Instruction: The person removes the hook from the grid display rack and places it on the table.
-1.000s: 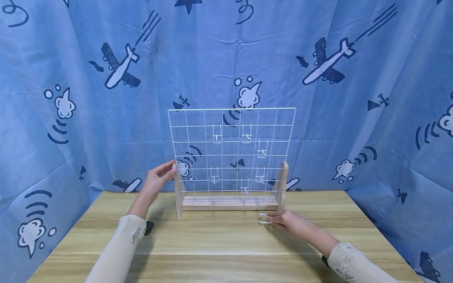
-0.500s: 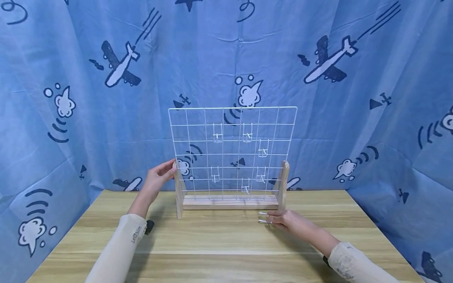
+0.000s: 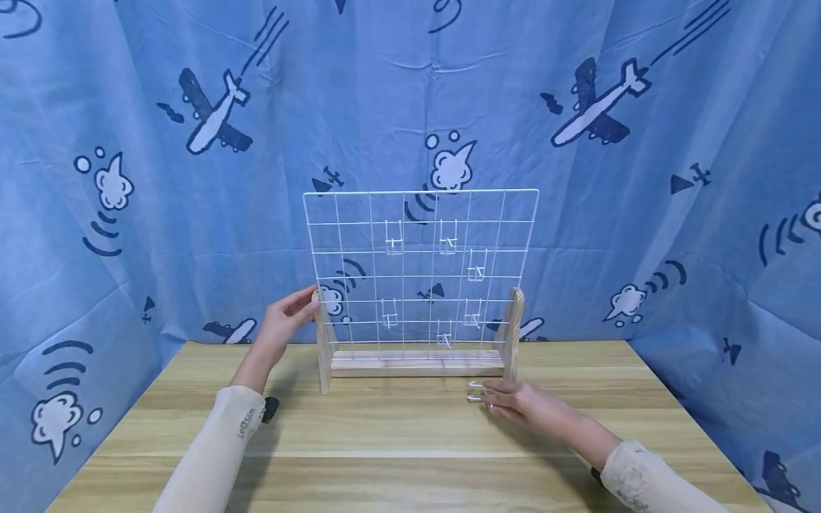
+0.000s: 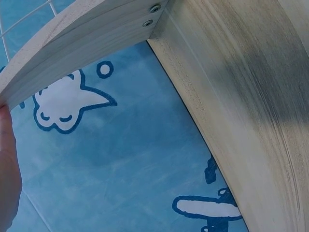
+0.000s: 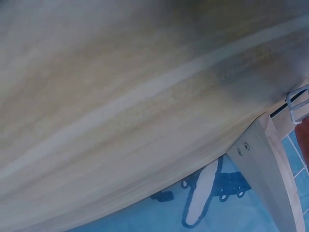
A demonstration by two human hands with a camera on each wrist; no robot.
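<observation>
A white wire grid panel (image 3: 420, 276) stands upright in a wooden stand (image 3: 417, 367). Several white wire hooks hang on it, one of them a hook (image 3: 475, 273) right of centre. With thumb and fingers, my left hand (image 3: 280, 328) grips the top of the stand's left upright (image 3: 323, 349); in the left wrist view a finger (image 4: 7, 164) meets that upright's edge. My right hand (image 3: 522, 402), low in front of the right upright (image 3: 512, 335), pinches a loose white wire hook (image 3: 474, 398), its prongs pointing left. Part of this hook (image 5: 291, 107) shows in the right wrist view.
The stand rests near the back of a wood-grain table (image 3: 385, 442). Behind and at both sides hangs a blue curtain (image 3: 359, 92) printed with planes and clouds. Screws (image 4: 155, 8) show on the upright's side in the left wrist view.
The scene has shifted slightly up in the head view. The hook in my right hand has turned a little. My left hand keeps its grip on the stand.
</observation>
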